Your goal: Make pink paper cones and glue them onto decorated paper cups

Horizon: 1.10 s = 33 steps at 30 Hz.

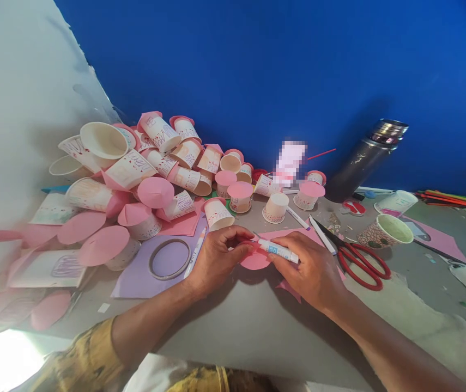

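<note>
My left hand pinches the edge of a round pink paper piece above the front of the table. In my right hand is a white glue tube with blue print, its tip pointing left onto the pink paper. The two hands are close together, and my fingers hide part of the paper. Just behind them stand an upside-down white paper cup and cups topped with pink discs, such as this cup.
A large pile of decorated paper cups fills the left side. A tape roll lies on purple paper. Red-handled scissors rest at the right, near a patterned cup. A dark flask stands against the blue wall.
</note>
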Tool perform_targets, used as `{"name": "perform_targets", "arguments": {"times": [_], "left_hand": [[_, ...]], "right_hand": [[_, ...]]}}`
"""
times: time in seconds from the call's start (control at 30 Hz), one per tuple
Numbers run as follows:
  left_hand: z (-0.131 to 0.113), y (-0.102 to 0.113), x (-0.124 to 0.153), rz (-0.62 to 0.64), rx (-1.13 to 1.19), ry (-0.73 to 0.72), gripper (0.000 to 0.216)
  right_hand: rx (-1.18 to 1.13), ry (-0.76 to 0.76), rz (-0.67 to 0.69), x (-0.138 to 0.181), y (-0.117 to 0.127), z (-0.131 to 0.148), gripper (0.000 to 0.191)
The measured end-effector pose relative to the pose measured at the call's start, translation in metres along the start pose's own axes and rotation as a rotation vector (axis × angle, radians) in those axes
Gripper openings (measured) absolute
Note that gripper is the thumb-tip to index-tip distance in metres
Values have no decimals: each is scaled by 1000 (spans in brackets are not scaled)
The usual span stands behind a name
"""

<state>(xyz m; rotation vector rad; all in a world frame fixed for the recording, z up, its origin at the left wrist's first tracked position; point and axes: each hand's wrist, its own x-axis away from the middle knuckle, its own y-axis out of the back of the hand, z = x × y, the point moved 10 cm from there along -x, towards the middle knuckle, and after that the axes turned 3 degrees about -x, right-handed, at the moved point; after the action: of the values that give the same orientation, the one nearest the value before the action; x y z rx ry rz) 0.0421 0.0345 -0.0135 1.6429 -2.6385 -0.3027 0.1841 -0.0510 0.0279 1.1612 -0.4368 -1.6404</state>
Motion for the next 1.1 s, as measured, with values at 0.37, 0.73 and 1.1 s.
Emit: {"name": "perform_targets", "arguments": {"times": [0.37,0.73,1.1], "left_hand": [[0,2,0,-53,-2,-27,8],[14,-4,-1,23,124,81,16],[19,-11,-2,131,137,135,20]], "right_hand": [[200,167,-114,4,7,25,20],[301,299,-91,11,4,34,29],[324,354,-212,11,7,42,11]]}}
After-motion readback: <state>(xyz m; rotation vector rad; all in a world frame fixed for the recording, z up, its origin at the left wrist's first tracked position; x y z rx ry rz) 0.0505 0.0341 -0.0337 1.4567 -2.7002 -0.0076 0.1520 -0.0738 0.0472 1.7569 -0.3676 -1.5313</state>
